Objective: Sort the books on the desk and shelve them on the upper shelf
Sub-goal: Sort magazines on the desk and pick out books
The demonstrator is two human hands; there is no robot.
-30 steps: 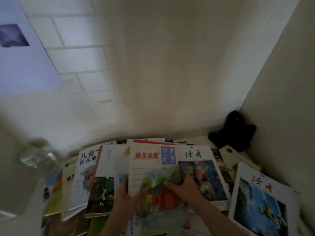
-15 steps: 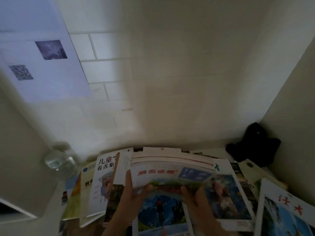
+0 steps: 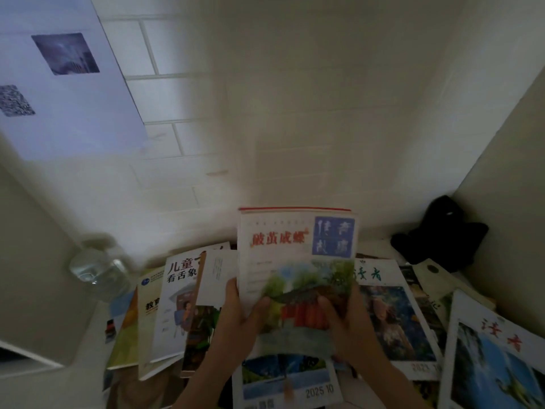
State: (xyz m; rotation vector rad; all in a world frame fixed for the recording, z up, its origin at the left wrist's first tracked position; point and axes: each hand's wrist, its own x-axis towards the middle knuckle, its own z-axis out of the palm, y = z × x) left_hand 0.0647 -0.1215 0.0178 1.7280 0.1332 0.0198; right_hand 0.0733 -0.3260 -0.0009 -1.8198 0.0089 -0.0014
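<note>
Item: thin stack of magazines [image 3: 298,270], raised near upright above the books [image 3: 182,305] spread over the desk, left hand [image 3: 236,320] and right hand [image 3: 345,326] each clasping a lower side edge, thumbs across the cover, evidently to square the stack for shelving.

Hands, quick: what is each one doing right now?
Left hand: grips the left edge of the raised stack of magazines, thumb on the cover.
Right hand: grips the same stack at its right edge.
</note>
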